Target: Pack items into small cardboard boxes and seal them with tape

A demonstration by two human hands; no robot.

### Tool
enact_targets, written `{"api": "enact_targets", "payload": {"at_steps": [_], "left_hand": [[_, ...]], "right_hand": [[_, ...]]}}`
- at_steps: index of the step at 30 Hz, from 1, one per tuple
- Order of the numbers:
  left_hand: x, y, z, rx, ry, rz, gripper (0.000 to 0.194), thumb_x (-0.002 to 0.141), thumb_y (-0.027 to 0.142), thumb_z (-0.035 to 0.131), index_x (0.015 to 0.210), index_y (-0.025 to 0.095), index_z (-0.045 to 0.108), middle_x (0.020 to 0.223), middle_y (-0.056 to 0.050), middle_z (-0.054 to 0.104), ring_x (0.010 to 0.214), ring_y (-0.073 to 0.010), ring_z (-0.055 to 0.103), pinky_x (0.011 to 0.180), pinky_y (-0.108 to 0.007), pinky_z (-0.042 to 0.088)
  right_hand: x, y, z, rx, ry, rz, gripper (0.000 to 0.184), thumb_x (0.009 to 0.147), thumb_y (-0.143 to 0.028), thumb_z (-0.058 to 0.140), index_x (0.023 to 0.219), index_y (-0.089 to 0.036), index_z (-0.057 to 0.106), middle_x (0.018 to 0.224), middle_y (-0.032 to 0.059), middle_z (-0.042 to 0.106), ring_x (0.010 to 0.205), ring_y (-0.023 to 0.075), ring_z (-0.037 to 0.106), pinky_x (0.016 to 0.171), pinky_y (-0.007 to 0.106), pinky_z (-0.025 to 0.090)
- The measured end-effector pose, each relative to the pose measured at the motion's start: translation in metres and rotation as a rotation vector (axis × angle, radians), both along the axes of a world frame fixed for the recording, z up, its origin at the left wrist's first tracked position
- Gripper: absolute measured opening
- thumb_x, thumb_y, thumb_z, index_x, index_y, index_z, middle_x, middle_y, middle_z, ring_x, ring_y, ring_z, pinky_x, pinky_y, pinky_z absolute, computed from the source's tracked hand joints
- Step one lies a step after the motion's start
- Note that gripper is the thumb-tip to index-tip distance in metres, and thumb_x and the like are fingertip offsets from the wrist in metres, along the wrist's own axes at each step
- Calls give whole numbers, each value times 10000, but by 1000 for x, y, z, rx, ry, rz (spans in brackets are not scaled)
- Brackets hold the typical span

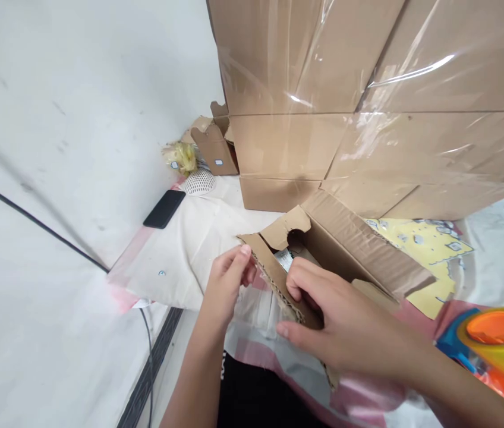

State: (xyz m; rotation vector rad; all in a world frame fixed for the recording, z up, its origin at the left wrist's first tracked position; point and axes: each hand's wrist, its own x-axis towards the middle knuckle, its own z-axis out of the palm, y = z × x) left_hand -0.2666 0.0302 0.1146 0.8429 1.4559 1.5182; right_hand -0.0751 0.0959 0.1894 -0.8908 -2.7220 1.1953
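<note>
An open brown cardboard box [339, 241] sits tilted in front of me, its flaps folded outward. With thumb and bent fingers, my left hand [229, 276] pinches the far left corner of the near flap. My right hand [327, 303] is over the same flap, its curled fingers on the inner side and the thumb outside, so the torn flap edge lies between them. Inside the box, next to the right fingers, shows a small silvery, printed item [284, 259], mostly hidden by the hand and the cardboard.
Large cartons [287, 142] wrapped in clear film stand behind the box. A black phone [164, 209], a white perforated dome [199, 182] and a smaller open carton [214, 145] lie at the left. Yellow tape rolls [501, 339] are at the right, beside a yellow printed sheet [432, 252].
</note>
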Motion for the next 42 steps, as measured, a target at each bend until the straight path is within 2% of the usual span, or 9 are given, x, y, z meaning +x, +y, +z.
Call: {"api": "enact_targets", "payload": {"at_steps": [10,13,16,18,20,23,29,35,42], "left_hand": [[-2,21,-8,108,-247,-23,398,922,456,546,644,174,510,549,28,484,505,-86,392,488,-229,254],[-7,26,-10,96,-304,-10,340,879,425,543,645,178,522,524,30,485,473,-86,382,463,-219,255],[-14,28,-11,106,-283,-6,328,868,392,547,618,181,516,498,31,478,450,-87,377,458,-224,267],[-16,29,-12,134,-270,-3,332,868,368,559,600,187,489,489,39,445,456,-87,362,461,-226,258],[-15,29,-11,169,-275,7,348,864,357,568,585,195,439,488,60,369,465,-80,305,460,-224,217],[-9,31,-8,207,-311,33,365,854,348,564,579,207,368,512,87,255,478,-70,184,463,-228,144],[13,42,-1,241,-332,123,306,818,271,534,574,206,360,561,74,268,511,-76,184,483,-241,153],[26,47,-10,201,-214,205,302,850,251,495,579,204,371,569,57,310,556,-98,264,539,-263,227],[22,44,-7,191,-191,125,292,848,260,494,589,209,370,573,60,311,547,-100,265,537,-267,230]], "right_hand": [[-29,28,8,115,51,-95,258,944,-470,575,893,-228,499,870,-11,590,714,150,526,614,296,367],[-48,43,13,135,33,-20,382,933,-498,581,1225,-254,549,1138,44,622,767,167,589,636,299,405],[-69,60,10,157,38,66,705,903,-509,612,1520,-266,373,1442,121,493,949,227,648,742,328,469],[-81,69,3,139,31,142,589,917,-465,591,1440,-215,491,1391,134,550,1051,262,642,813,342,477],[-88,73,-3,100,53,220,348,942,-383,544,1210,-181,633,1201,111,655,1043,252,635,843,342,467],[-90,72,-10,74,144,227,205,946,-292,502,1050,-177,636,1047,67,681,969,217,620,863,345,451],[-83,67,-16,-98,296,83,146,901,-206,442,988,-194,558,986,30,652,968,196,589,879,332,441],[-79,71,-18,-285,364,-23,168,862,-209,439,992,-198,546,987,10,589,986,181,557,894,307,440],[-74,81,-15,-192,306,43,237,904,-243,465,1088,-184,602,1096,38,660,1051,193,602,930,327,451]]}}
